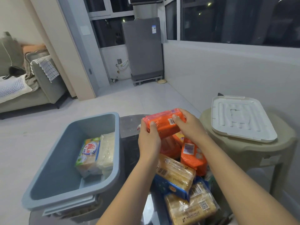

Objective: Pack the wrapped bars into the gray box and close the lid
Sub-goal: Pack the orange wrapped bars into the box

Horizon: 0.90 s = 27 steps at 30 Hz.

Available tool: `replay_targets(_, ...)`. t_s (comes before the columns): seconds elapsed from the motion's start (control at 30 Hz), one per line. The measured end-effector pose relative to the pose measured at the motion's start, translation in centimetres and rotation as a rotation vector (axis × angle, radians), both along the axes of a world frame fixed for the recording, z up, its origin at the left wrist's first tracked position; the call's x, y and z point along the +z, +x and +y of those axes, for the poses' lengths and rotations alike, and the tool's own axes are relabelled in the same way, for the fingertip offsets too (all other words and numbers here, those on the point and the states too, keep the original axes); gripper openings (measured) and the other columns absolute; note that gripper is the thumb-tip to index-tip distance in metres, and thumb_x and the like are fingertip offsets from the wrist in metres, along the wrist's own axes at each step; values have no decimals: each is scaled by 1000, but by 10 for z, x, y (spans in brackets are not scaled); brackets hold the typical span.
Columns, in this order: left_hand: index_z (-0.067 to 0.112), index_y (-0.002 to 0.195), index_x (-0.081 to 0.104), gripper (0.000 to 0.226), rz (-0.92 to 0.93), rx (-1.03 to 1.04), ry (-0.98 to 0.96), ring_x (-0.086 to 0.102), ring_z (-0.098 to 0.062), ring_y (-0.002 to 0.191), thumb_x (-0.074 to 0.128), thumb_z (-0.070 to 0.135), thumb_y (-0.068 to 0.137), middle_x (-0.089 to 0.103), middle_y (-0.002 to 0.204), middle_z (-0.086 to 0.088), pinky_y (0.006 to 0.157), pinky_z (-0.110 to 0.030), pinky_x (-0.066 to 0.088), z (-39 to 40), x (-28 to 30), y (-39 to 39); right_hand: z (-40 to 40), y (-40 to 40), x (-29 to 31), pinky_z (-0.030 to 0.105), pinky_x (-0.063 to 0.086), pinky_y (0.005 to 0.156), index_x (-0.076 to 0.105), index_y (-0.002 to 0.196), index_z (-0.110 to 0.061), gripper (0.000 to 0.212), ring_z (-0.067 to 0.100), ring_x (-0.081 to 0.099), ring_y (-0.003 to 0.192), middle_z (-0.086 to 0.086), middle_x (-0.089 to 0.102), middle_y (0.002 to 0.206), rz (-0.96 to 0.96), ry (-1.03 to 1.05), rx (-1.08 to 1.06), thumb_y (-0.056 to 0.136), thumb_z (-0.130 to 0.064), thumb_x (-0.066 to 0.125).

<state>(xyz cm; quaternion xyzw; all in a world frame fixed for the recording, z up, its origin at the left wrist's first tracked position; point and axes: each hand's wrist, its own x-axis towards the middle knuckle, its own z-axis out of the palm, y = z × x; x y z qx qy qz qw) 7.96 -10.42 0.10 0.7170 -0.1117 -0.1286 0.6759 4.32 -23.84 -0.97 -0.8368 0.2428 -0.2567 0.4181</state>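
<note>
Two bare hands are gripping one orange plastic-wrapped bar (164, 122) above the dark round table (129, 125): the left hand (148, 140) is clasping its near-left end, the right hand (189, 125) its right end. At nine o'clock, the open gray plastic box (56, 176) is holding two wrapped bars (95, 155). At three o'clock, the white lid (241, 117) is lying on a beige stool (253, 151). At six o'clock, the loose wrapped bars (183, 181) are lying piled.

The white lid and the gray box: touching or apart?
Apart. The head view shows the white lid lying on the beige stool, with the hands and dark table between it and the gray box.
</note>
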Motion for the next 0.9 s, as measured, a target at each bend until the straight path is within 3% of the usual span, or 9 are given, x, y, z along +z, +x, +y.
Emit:
replay_targets(0.1,33,115,54,22,-70,9,-71,64,-5,89,39,37,98,65,99,12,72,-22,57,15,15,-4,16,-8,14,26,42,81,44,135,-24,47,9,52,100,-3,59,122,-109,6,1,93,-43,45)
replay_targets(0.17,34,106,55,13,-69,-1,-111,64,-2,81,45,34,97,65,92,15,52,-9,50,28,26,-5,28,-14,21,24,47,78,42,136,-25,49,9,54,101,-8,56,117,-149,40,16,92,-45,46)
replay_targets(0.2,34,102,57,11,-68,-10,-121,65,-3,81,48,31,96,66,92,14,50,-8,49,36,33,-6,34,-17,24,20,47,74,41,136,-26,49,7,54,99,-12,53,113,-162,50,27,92,-46,46)
replay_targets(0.27,31,104,59,13,-53,-30,-109,67,-10,90,55,26,92,68,100,5,64,-19,55,53,46,-4,47,-20,31,14,45,68,41,135,-28,48,5,54,98,-14,52,110,-185,57,52,91,-47,46)
replay_targets(0.37,16,121,55,34,18,-74,-78,66,-24,102,61,24,89,66,115,-9,88,-40,55,83,62,3,67,-17,40,22,50,76,41,135,-27,50,9,58,102,-8,57,116,-200,67,90,90,-49,46)
replay_targets(0.57,15,94,58,16,149,-137,-13,71,-24,87,65,27,87,70,96,-10,68,-36,61,142,77,32,106,7,58,19,49,74,43,136,-26,51,14,56,107,0,58,128,-158,57,193,91,-48,47)
replay_targets(0.67,9,117,54,46,273,-176,-16,69,-26,91,71,30,80,68,107,-15,63,-37,61,163,79,49,123,26,67,35,52,90,44,136,-27,52,18,55,114,0,55,131,-119,62,252,89,-48,50)
replay_targets(0.73,9,124,53,66,321,-263,40,71,-27,93,74,39,70,71,110,-15,65,-37,60,174,77,59,133,39,72,36,52,91,48,133,-26,50,20,56,113,1,57,130,-113,51,273,88,-46,53)
replay_targets(0.9,11,107,61,49,388,-304,11,76,-21,76,69,43,70,78,85,-8,63,-33,60,190,63,80,148,73,72,34,54,85,54,128,-24,46,20,58,107,3,57,128,-90,78,324,86,-42,58)
